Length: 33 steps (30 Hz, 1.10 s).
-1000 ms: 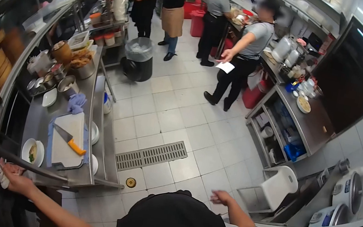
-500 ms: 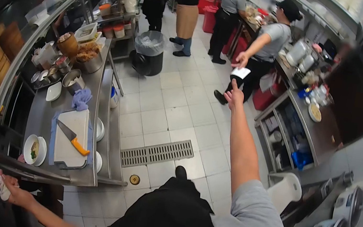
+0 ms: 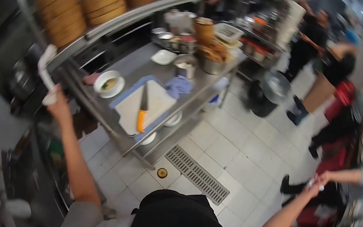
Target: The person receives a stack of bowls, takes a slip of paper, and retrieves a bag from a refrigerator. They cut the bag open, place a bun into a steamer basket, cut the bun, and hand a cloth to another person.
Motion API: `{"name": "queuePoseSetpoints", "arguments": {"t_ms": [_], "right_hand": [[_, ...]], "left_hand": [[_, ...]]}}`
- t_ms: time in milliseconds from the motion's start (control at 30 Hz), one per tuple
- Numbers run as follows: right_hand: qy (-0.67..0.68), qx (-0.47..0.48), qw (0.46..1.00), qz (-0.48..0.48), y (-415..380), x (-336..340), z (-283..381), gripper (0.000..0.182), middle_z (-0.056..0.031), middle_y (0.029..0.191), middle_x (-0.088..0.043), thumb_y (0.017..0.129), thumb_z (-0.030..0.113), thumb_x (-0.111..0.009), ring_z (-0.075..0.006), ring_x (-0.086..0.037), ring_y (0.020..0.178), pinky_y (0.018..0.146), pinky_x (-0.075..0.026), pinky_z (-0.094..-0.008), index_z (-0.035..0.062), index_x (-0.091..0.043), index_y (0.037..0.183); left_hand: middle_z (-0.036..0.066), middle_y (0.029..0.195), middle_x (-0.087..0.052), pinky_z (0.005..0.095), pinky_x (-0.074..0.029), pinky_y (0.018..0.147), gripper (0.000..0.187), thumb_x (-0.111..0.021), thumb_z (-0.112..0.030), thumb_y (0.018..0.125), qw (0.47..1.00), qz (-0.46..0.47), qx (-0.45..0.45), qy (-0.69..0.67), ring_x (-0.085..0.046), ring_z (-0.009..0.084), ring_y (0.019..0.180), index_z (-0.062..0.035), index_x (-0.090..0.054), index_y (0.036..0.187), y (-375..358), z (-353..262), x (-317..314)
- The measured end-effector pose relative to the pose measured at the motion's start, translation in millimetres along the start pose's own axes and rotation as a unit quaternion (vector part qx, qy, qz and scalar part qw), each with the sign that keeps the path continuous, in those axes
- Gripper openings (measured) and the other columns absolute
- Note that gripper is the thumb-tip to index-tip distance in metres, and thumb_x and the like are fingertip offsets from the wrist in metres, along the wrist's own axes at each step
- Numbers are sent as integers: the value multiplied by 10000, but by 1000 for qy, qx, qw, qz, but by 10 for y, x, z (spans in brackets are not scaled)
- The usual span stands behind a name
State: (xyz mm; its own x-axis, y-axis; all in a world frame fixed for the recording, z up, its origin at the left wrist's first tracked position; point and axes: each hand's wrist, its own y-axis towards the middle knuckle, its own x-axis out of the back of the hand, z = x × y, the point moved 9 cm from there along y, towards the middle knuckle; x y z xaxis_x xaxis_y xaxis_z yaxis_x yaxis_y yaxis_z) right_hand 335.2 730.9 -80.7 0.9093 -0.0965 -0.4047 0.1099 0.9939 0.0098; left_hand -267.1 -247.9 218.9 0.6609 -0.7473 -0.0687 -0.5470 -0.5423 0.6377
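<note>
Head view looks down over the person's chest: the left hand point(image 3: 58, 104) is stretched out to the left with its fingers closed around a white cloth point(image 3: 45, 71), while the right hand point(image 3: 316, 184) reaches far to the right and meets a co-worker's hand point(image 3: 325, 177) over a small white slip point(image 3: 318, 185); blur hides whether the right fingers are pinching the slip or only touching it. The cloth hangs in the air beside the end of the steel table point(image 3: 148, 66), just left of a white bowl point(image 3: 109, 83), and below the shelf carrying stacked bamboo steamers point(image 3: 63, 12). Its long axis runs nearly upright in the picture, tilted a little to the left; the upper end curls over toward the shelf edge and the lower end is bunched in the fist. On the table a cutting board point(image 3: 144, 107) lies near the bowl with a knife point(image 3: 143, 109) on it, orange handle toward the near edge and blade pointing away toward the metal pots point(image 3: 185, 65). With both arms spread this wide, my judgement is that the grip on the cloth should stay firm and low on its length so the loose top does not swing into the bowl, and the slip should be pinched squarely before the other hand lets go.
</note>
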Motion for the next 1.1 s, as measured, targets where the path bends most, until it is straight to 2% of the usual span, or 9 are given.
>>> {"name": "queuePoseSetpoints", "arguments": {"t_ms": [300, 467, 600, 700, 767, 833, 900, 933, 1100], "right_hand": [[-322, -15, 932, -169, 399, 241, -109, 252, -38, 794, -661, 901, 159, -548, -123, -570, 616, 512, -417, -250, 32, -675, 1078], [-201, -11, 977, -70, 519, 260, -1284, 135, -35, 749, -623, 870, 160, -573, -159, -567, 615, 533, -453, -301, 55, -654, 898], [-182, -235, 935, 191, -548, -260, -2752, 100, -86, 805, -629, 831, 56, -570, -210, -616, 757, 668, -526, -359, 52, -631, 909], [-151, -488, 824, 243, -2426, -1273, -3318, 202, -207, 1037, -636, 914, 61, -476, -312, -647, 900, 805, -561, -407, -30, -531, 1086], [-76, -573, 723, 379, -3587, -2330, -2888, 300, -266, 1133, -603, 949, 85, -457, -333, -636, 1018, 882, -543, -429, -30, -424, 1223], [-77, -542, 700, 458, -4210, -3339, -2339, 355, -184, 1017, -664, 995, 248, -467, -267, -661, 924, 812, -543, -367, -41, -507, 1197], [-106, -425, 671, 598, -4427, -4158, -1948, 390, -127, 999, -672, 996, 302, -465, -224, -651, 912, 813, -524, -331, -9, -540, 1217], [-145, -316, 646, 680, -4485, -4603, -1618, 407, -98, 994, -674, 997, 331, -460, -202, -643, 912, 822, -510, -314, 9, -564, 1223], [-62, -245, 666, 701, -4493, -5918, -902, 413, -44, 1066, -653, 996, 365, -456, -173, -597, 947, 870, -461, -315, 43, -634, 1184]], "left_hand": [[-40, 665, -499, 211, -347, 486, 190, -648, -215, 924, 993, -45, 17, -108, -430, 36, 544, -28, -618, 931, -119, -63, -180], [-12, 725, -578, 218, -424, 536, 200, -623, -223, 934, 996, -90, -20, -10, -515, 65, 599, -35, -686, 960, -40, 142, -106], [144, 806, -666, 362, -494, 666, 282, -634, -215, 919, 982, -113, -86, 120, -621, 224, 711, 57, -643, 994, -185, 26, -152], [300, 1186, -523, 492, -347, 1028, 392, -640, -220, 922, 862, -132, -330, 360, -477, 415, 1150, 109, -576, 1124, -810, -630, -566], [283, 1418, -370, 480, -227, 1133, 634, -554, -221, 958, 886, -120, -276, 353, -340, 416, 1339, 95, -265, 1426, -1370, -887, -998], [219, 1408, -406, 427, -246, 1132, 618, -628, -114, 870, 979, 112, -142, 93, -355, 344, 1338, 38, -352, 1402, -2019, -869, -1788], [181, 1405, -421, 388, -302, 1097, 536, -585, -84, 901, 899, 430, -80, 5, -380, 294, 1327, 32, -388, 1386, -2769, -702, -2542], [166, 1400, -432, 367, -342, 1067, 502, -551, -104, 936, 839, 507, 146, -132, -415, 275, 1300, 20, -383, 1393, -3107, -498, -2807], [144, 1184, -588, 322, -481, 894, 453, -575, -77, 930, 722, 516, 331, -322, -572, 190, 1074, 22, -411, 1341, -3183, -588, -3696]]}}
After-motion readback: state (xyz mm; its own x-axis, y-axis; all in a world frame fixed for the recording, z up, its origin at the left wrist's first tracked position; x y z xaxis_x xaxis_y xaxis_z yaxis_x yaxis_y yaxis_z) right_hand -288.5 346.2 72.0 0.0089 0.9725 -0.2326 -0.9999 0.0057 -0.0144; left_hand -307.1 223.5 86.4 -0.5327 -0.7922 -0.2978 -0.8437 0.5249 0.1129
